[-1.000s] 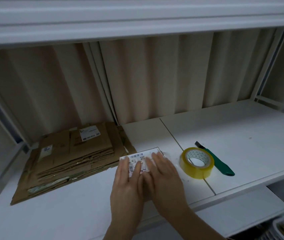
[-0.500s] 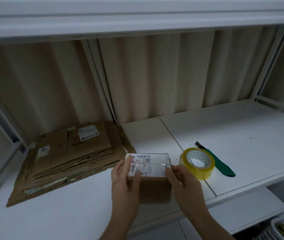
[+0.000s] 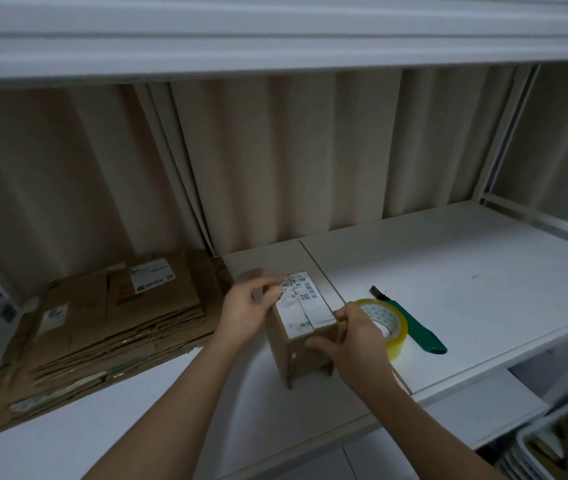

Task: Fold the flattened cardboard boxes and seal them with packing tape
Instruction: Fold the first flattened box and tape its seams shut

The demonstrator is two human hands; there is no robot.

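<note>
One box (image 3: 305, 336); one tape roll (image 3: 384, 327); one knife (image 3: 414, 323)

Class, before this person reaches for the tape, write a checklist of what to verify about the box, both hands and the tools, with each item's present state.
1. Small brown cardboard box is erected on the white shelf: ok.
2. Left hand grips its far end: ok.
3. Right hand grips its near right corner: ok.
4. Top flaps closed: ok; taped: cannot tell.
5. Yellow tape roll beside the box: ok.
6. Green-handled cutter lies clear of the hands: ok.
</note>
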